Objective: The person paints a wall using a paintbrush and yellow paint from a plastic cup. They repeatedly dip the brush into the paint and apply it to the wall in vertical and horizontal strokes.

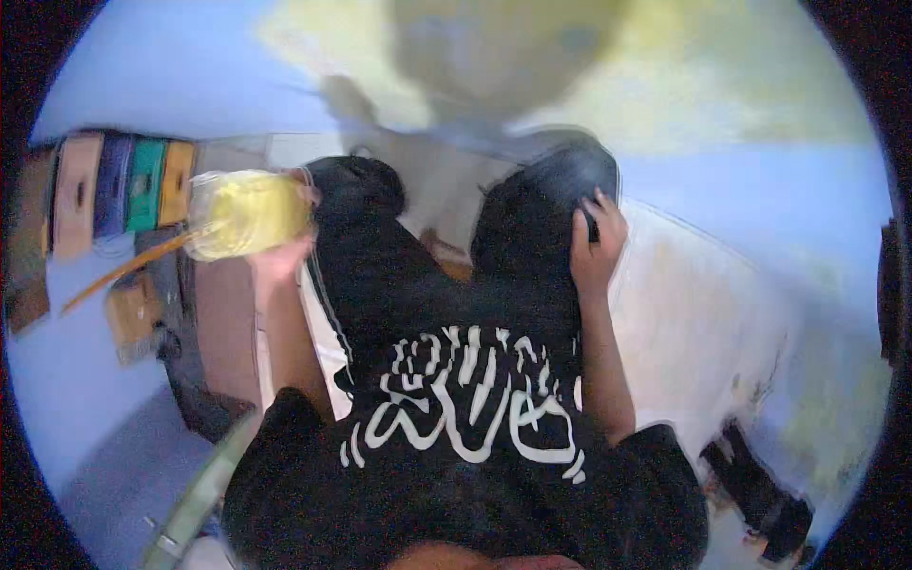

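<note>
At left: left hand (282, 255) grips blurred yellow bundle (249, 214) | right hand (597, 242) flat on knee (551, 204), empty.

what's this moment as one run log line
left hand: holds yellow translucent container | right hand: rests on right knee | seated, black clothes | coloured boxes at left
</note>
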`<state>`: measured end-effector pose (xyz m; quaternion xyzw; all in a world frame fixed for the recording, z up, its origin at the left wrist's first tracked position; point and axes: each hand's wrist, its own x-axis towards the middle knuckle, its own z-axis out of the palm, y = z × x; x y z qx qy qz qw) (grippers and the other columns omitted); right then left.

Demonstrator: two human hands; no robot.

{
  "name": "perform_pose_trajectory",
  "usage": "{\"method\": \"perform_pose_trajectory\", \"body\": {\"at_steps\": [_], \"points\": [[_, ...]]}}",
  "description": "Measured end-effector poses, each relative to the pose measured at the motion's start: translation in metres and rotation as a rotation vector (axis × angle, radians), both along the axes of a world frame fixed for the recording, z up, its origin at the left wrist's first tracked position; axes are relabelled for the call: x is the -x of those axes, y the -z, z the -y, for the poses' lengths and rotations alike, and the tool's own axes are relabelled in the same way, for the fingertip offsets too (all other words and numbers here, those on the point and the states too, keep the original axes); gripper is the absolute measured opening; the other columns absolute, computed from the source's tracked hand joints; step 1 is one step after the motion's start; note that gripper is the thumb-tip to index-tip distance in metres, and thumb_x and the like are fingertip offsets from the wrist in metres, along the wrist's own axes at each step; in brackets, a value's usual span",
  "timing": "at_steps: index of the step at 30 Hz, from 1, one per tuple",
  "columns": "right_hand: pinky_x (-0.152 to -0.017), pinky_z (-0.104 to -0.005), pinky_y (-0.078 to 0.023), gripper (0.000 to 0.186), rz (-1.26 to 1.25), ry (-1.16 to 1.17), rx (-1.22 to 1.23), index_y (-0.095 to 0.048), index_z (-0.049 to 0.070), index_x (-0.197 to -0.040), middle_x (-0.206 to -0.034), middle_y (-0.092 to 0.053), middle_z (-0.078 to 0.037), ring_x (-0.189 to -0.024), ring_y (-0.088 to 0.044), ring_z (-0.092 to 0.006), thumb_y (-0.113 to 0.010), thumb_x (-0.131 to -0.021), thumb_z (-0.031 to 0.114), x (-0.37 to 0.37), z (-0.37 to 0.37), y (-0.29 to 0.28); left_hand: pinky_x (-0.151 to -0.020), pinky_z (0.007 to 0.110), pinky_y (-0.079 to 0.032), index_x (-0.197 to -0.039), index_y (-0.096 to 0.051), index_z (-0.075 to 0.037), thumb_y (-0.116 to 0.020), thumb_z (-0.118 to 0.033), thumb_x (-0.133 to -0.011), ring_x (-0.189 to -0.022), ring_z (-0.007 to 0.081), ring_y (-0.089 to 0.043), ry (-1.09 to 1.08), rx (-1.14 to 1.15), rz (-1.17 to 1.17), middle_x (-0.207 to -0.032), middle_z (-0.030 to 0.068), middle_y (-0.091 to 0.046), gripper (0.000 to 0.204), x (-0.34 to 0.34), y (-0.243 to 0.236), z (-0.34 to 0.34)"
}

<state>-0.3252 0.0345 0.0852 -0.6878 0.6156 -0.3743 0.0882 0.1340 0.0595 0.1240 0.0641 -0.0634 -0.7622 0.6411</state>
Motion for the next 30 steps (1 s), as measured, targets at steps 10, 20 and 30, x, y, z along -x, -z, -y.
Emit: {"method": "perform_pose_trajectory", "body": {"at_steps": [10,20,30], "points": [[-0.100,-0.0422,-0.038,0.041,0.098,-0.472,-0.178,-0.063,0.005,-0.117,-0.115,-0.062,-0.014,-0.110,-0.055,-0.0327,-0.073,-0.078,0.015,-0.065,-0.008,-0.099,-0.080,0.055,-0.054,-0.130,-0.053,-0.014,-0.031,-0.065,-0.089,-0.111,0.0338,-0.060,0.143,0.058,-0.202,-0.128,0.0127,-0.058,0.068,0.118,0.047,-0.001],[-0.088,-0.0392,-0.040,0.044,-0.226,-0.900,-0.099,-0.064,0.005,-0.112,-0.101,-0.056,-0.013,-0.099,-0.054,-0.0310,-0.076,-0.075,0.028,-0.296,0.051,-0.184,-0.099,0.045,-0.048,-0.128,-0.051,-0.006,-0.039,-0.042,-0.098,-0.113,0.0286,-0.059,0.056,-0.305,0.050,-0.127,0.0148,-0.058,0.049,0.080,0.099,0.017],[-0.068,-0.0351,-0.053,0.004,0.132,-0.508,-0.439,-0.068,0.002,-0.087,-0.084,-0.069,-0.015,-0.074,-0.067,-0.0299,-0.069,-0.085,0.005,-0.245,0.026,-0.150,-0.094,0.049,-0.049,-0.112,-0.060,-0.003,-0.043,-0.039,-0.094,-0.102,0.0304,-0.065,0.168,-0.502,0.097,-0.113,0.0173,-0.066,0.044,0.037,0.146,0.024]]}}
